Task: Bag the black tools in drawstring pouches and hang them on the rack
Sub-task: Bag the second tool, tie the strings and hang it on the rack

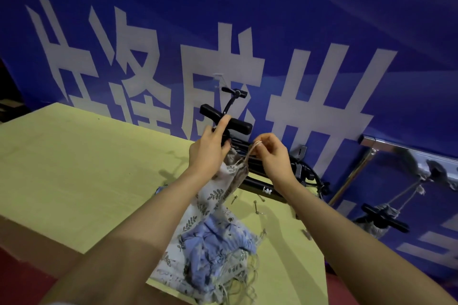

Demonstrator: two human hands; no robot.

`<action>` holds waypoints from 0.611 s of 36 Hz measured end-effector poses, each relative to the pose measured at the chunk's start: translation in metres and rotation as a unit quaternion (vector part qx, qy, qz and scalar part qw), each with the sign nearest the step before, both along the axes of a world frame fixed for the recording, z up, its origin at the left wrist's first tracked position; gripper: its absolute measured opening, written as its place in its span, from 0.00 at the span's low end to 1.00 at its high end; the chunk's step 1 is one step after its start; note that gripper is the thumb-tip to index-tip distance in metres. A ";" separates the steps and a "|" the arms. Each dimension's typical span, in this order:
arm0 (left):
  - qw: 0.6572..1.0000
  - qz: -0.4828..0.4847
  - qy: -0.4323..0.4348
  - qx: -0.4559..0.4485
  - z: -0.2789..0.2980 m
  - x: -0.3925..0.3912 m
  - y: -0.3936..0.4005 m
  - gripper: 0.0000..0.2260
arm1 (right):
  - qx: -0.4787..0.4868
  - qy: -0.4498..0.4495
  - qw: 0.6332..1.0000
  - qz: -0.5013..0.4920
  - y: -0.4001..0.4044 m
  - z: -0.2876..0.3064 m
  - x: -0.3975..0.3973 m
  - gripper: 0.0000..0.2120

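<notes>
A black T-handled tool (239, 126) stands partly inside a white leaf-print drawstring pouch (218, 193) above the table. My left hand (209, 148) grips the tool's shaft just below the handle, at the pouch mouth. My right hand (271, 153) pinches the pouch's drawstring (252, 150) and holds it taut to the right. More black tools (262, 183) lie on the table behind my hands. At the right, a metal rack (396, 153) carries a bagged tool (381, 218) hanging by its string.
A heap of blue and white pouches (213, 242) with loose strings lies on the yellow-green table (74, 156) in front of me. A few metal hooks (257, 205) lie beside it. A blue banner (223, 20) with white characters forms the back wall.
</notes>
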State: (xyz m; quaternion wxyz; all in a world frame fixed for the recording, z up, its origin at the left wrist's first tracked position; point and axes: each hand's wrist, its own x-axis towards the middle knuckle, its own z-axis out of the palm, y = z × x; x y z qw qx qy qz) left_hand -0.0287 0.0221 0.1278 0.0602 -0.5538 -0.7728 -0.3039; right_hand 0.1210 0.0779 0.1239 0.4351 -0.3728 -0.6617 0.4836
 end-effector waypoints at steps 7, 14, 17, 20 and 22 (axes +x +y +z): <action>1.000 0.025 0.013 0.007 0.017 0.003 0.002 0.26 | -0.175 0.191 0.964 0.059 0.003 0.029 -0.002 0.11; 0.999 0.034 0.001 0.002 0.020 0.002 0.002 0.27 | 0.025 -0.014 0.999 0.041 0.002 0.061 0.006 0.11; 0.999 0.044 0.021 -0.010 0.021 0.003 0.002 0.27 | 0.207 -0.155 0.966 0.009 0.001 0.069 0.007 0.11; 0.997 0.054 0.038 -0.030 0.021 0.004 0.001 0.27 | 0.262 -0.162 0.950 -0.042 0.004 0.074 0.005 0.15; 0.995 0.063 0.054 -0.049 0.020 0.004 0.001 0.26 | 0.264 -0.125 0.953 -0.080 0.005 0.080 0.004 0.11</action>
